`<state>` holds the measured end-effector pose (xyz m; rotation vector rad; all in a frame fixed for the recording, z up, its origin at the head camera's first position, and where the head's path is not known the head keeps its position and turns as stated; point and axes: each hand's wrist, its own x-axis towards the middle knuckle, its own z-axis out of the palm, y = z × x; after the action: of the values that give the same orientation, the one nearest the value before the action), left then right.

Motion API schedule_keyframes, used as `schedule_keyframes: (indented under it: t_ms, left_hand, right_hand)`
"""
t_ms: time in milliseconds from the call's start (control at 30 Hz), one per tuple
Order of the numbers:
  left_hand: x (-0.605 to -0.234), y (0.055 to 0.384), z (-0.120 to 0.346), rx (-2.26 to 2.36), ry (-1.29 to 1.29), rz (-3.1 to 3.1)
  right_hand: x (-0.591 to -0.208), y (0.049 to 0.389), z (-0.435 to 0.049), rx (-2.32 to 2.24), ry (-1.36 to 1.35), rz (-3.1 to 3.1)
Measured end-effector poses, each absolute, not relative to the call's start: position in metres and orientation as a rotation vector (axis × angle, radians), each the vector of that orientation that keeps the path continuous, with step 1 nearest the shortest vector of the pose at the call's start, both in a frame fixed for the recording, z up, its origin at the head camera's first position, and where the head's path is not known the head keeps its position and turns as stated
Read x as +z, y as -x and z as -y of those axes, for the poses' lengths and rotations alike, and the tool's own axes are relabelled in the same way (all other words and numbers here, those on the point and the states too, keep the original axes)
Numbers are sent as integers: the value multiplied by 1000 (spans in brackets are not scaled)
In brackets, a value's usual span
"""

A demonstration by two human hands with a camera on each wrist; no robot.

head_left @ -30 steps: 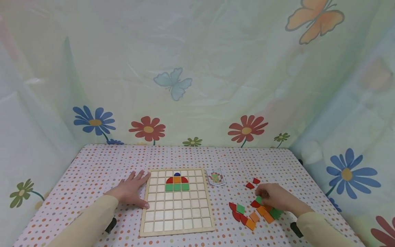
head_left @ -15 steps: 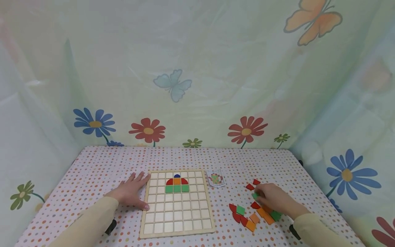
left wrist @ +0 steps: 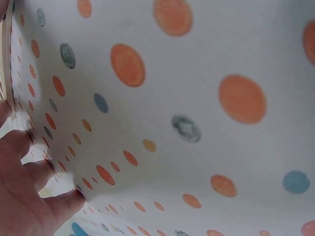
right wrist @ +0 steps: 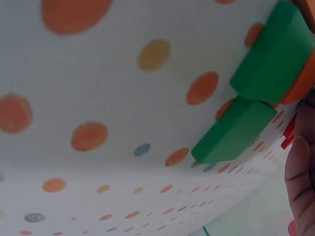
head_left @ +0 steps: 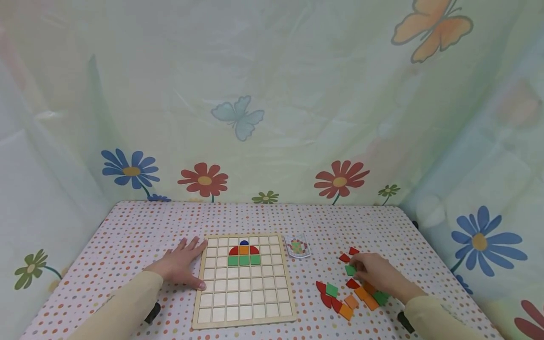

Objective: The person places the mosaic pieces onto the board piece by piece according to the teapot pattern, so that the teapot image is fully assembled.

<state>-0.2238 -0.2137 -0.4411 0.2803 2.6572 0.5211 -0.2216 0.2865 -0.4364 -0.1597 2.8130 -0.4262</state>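
Observation:
In the head view my left hand (head_left: 180,265) lies with its fingers spread at the left edge of the wooden grid board (head_left: 199,302), its thumb at the frame. Blue, red, orange and green pieces form a small figure in the board's upper cells, with a green row (head_left: 244,260) at its bottom. My right hand (head_left: 378,274) is over the loose tiles to the right, a green tile (head_left: 350,270) pinched at its fingertips. Orange tiles (head_left: 366,297) lie below that hand. The right wrist view shows two thick green pieces (right wrist: 235,130) near the fingers (right wrist: 299,169).
A small picture card (head_left: 297,246) lies at the board's upper right. Two red quarter-round tiles (head_left: 344,258) lie beyond the right hand. Red, green and orange tiles (head_left: 332,290) are grouped between board and hand. The dotted tabletop (head_left: 157,217) meets a flowered wall covering.
My right hand has shifted slightly left and away from the pile with the green tile, exposing the red piece beneath. The left hand and the board have stayed put.

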Motion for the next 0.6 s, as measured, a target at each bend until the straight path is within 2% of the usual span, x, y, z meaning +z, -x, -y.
schedule_keyframes:
  t_ms: [267, 600]
  left_hand:
    - [-441, 223, 212, 522, -265, -2650]
    - [-440, 223, 214, 528, -276, -2650]
  right_hand:
    - [-426, 220, -271, -389, 174, -2836]
    - [-413, 220, -192, -465, 408, -2866]
